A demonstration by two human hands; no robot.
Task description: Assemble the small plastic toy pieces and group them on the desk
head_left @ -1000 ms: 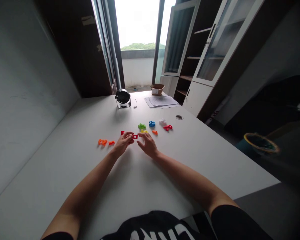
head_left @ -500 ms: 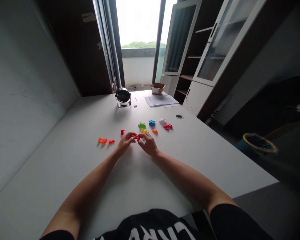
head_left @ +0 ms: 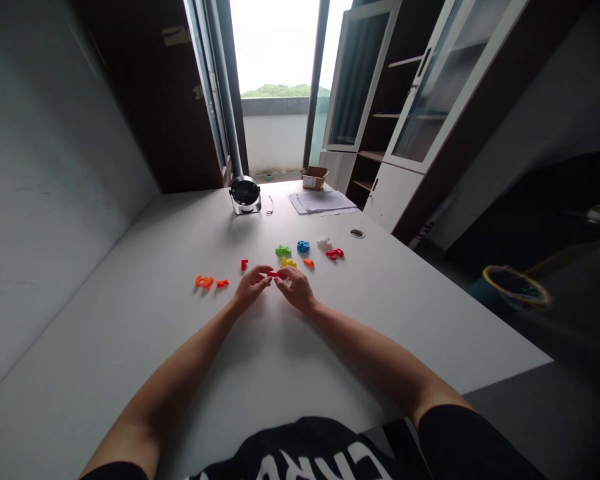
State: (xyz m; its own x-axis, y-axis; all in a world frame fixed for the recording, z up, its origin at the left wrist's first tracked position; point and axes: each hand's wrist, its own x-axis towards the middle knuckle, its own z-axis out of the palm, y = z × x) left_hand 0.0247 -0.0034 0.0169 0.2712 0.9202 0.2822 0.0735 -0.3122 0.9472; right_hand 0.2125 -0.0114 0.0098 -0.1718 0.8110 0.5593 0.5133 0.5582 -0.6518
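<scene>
My left hand (head_left: pixel 251 287) and my right hand (head_left: pixel 296 288) meet over the white table, both closed on one small red plastic piece (head_left: pixel 273 274). Fingertips cover much of it, so its exact kind is hidden. Just behind my right fingers lies a yellow piece (head_left: pixel 287 263), partly covered. Left of my left hand are a small red piece (head_left: pixel 244 265), a small orange piece (head_left: pixel 222 283) and a larger orange piece (head_left: pixel 205 282). Beyond my right hand are a green piece (head_left: pixel 283 251), a blue piece (head_left: pixel 303 247) and another orange piece (head_left: pixel 309 263).
Farther right lie a white piece (head_left: pixel 324 243) and a longer red piece (head_left: pixel 335 254), near a round cable hole (head_left: pixel 357 233). At the back stand a round black device (head_left: pixel 245 193), papers (head_left: pixel 323 202) and a cardboard box (head_left: pixel 314 178). A wall borders the table's left side.
The red piece between my hands has been turned and now shows a thinner, longer side. Both hands stay almost in place; the loose pieces have not moved on the table.
</scene>
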